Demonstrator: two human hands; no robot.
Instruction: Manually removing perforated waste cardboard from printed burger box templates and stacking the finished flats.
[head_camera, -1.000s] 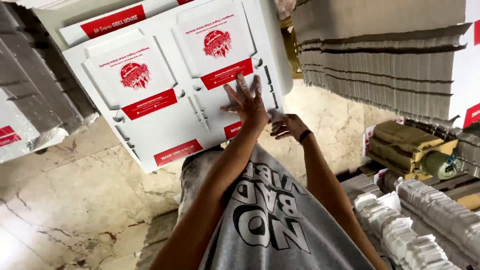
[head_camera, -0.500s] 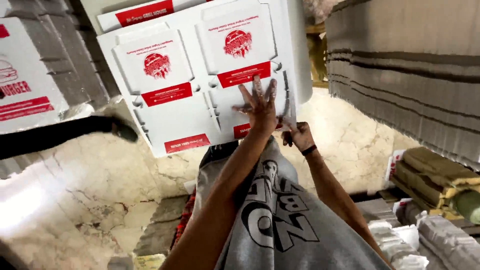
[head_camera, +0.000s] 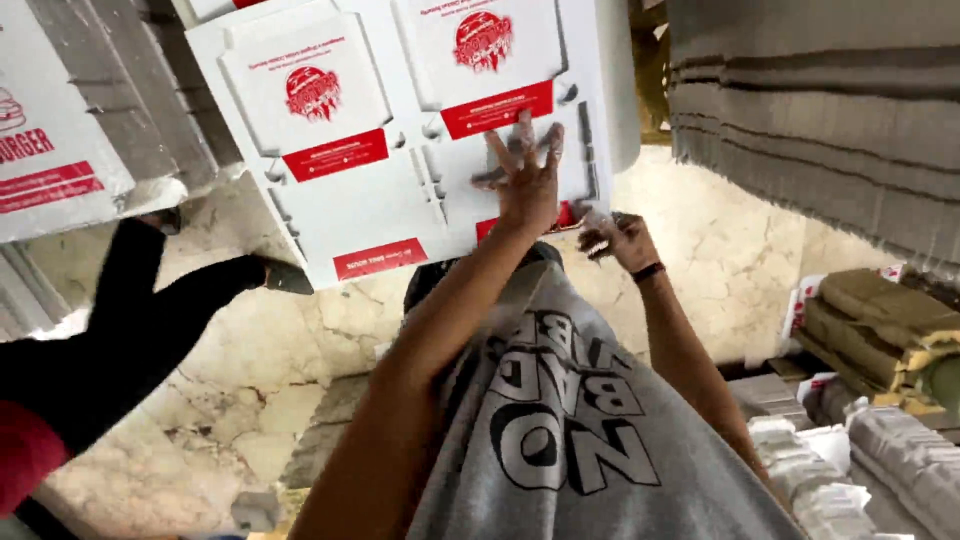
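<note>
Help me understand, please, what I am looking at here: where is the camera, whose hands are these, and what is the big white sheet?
The camera sits on a person's head and looks down their grey printed shirt toward a marble floor. Both bare arms are the wearer's own. The left hand presses flat, fingers spread, on a large white die-cut cardboard sheet with red printed panels, an unfolded box blank. The right hand, with a dark band at the wrist, is at the sheet's lower edge; whether it grips it is blurred. On the left, a black-sleeved limb belongs to another person. Stacks of cardboard rise on the right, and wrapped bundles lie below.
</note>
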